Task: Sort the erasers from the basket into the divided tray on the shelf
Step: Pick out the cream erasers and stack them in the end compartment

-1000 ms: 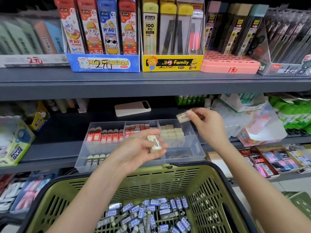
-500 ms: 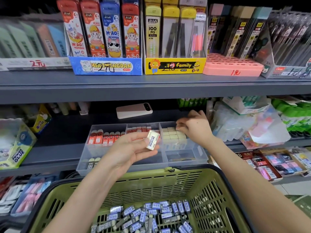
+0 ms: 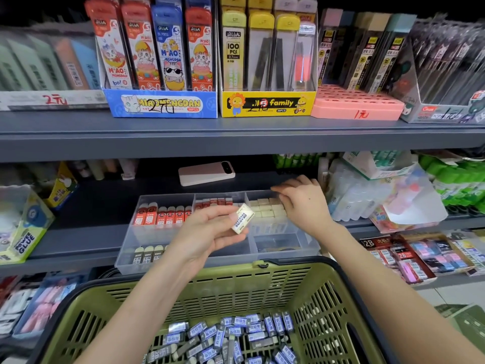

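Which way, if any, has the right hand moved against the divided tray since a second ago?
Yes: the right hand dropped from above the divided tray onto its rear-right cream erasers.

I stand in a stationery shop: grey shelves (image 3: 236,137) carry display boxes (image 3: 162,103) with handwritten prices, glue (image 3: 25,240), erasers.

Basket (image 3: 199,292) before tray (image 3: 189,264) (phone (image 3: 206,172) behind).
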